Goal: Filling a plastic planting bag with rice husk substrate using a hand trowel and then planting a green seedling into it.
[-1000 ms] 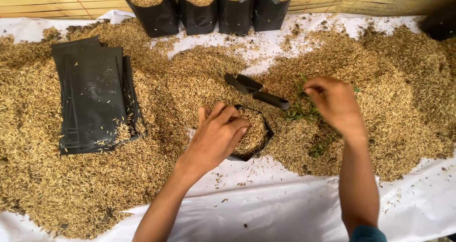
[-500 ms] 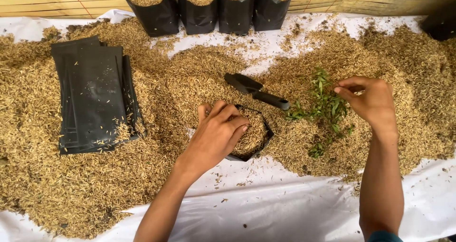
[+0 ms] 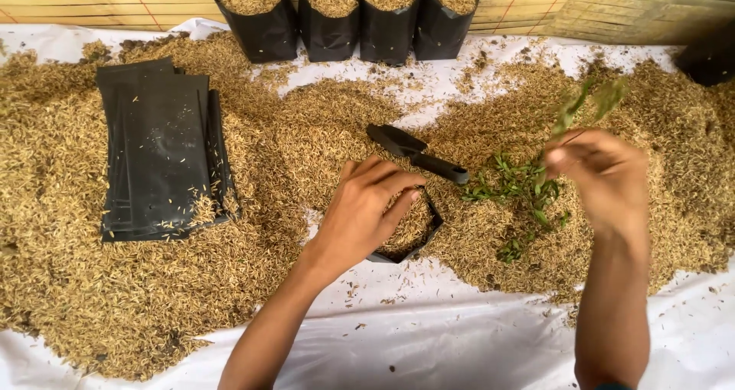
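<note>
My left hand rests on the rim of a small black bag filled with rice husk, fingers curled over its top. My right hand is raised above the husk pile, pinching a thin green seedling that sticks up and looks blurred. A loose bunch of green cuttings lies on the husk between the two hands. Just behind the filled bag lies a black trowel.
Rice husk is heaped across a white sheet. A stack of flat empty black bags lies at the left. Several filled black bags stand in a row at the back against a bamboo mat.
My right hand has lifted away from the green bunch and moved right and up, taking one seedling with it. My left hand has stayed on the filled bag.
</note>
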